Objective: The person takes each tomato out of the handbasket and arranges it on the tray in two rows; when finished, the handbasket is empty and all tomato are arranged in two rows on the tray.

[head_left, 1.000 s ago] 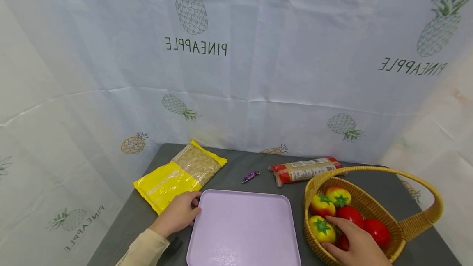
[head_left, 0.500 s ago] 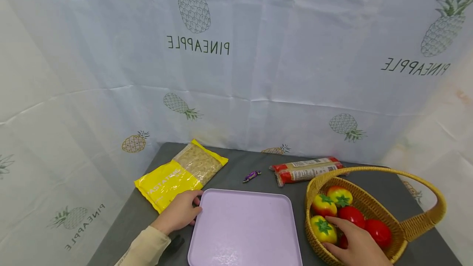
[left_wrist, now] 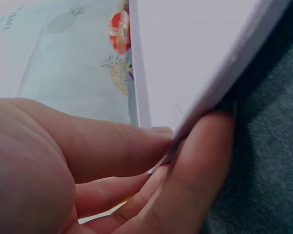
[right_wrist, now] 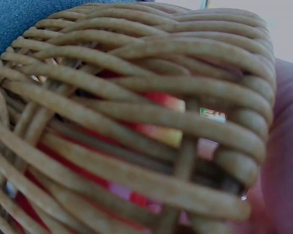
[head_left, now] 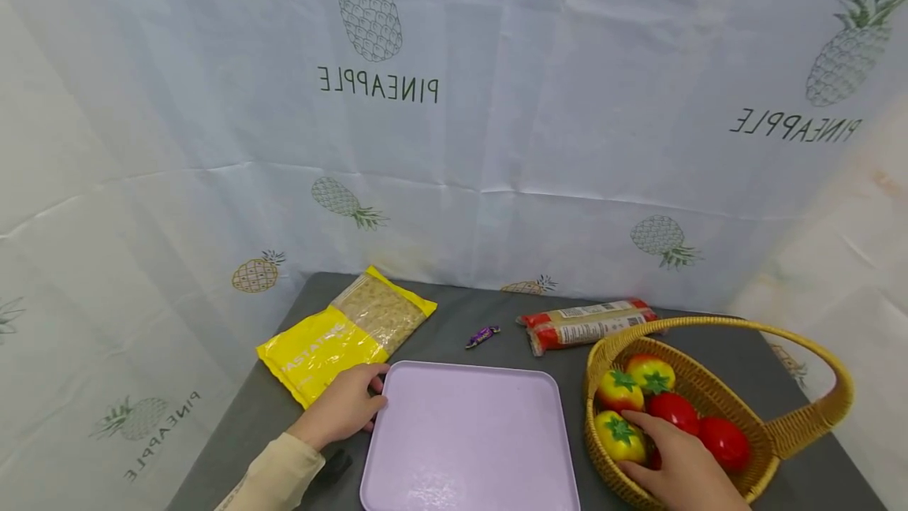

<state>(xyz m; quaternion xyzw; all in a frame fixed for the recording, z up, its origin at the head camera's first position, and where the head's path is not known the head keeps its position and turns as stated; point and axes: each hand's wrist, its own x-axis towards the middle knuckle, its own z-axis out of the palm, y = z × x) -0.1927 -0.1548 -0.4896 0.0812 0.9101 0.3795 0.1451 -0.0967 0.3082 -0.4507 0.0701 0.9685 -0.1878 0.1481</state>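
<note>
A pale purple tray [head_left: 468, 440] lies at the front middle of the table. At its left edge my left hand [head_left: 347, 408] pinches the rim, and the left wrist view shows the thumb [left_wrist: 132, 146] and fingers on either side of the rim. In a wicker basket [head_left: 769, 436] on the right, my right hand [head_left: 681, 460] holds a yellow toy tomato [head_left: 619, 438] with a green leafy top, thumb and forefinger at its edges. Other red and red-yellow toy tomatoes [head_left: 674, 412] lie around it. Basket weave [right_wrist: 136, 107] hides the fingers in the right wrist view.
A yellow pasta bag [head_left: 347, 341] lies at the back left, close to the tray. Behind the tray is a small purple-wrapped candy [head_left: 483, 337]. Red-ended noodle packs [head_left: 589, 325] lie behind the basket, whose tall handle [head_left: 738, 323] arches above it. A pineapple-print curtain [head_left: 468, 140] hangs behind.
</note>
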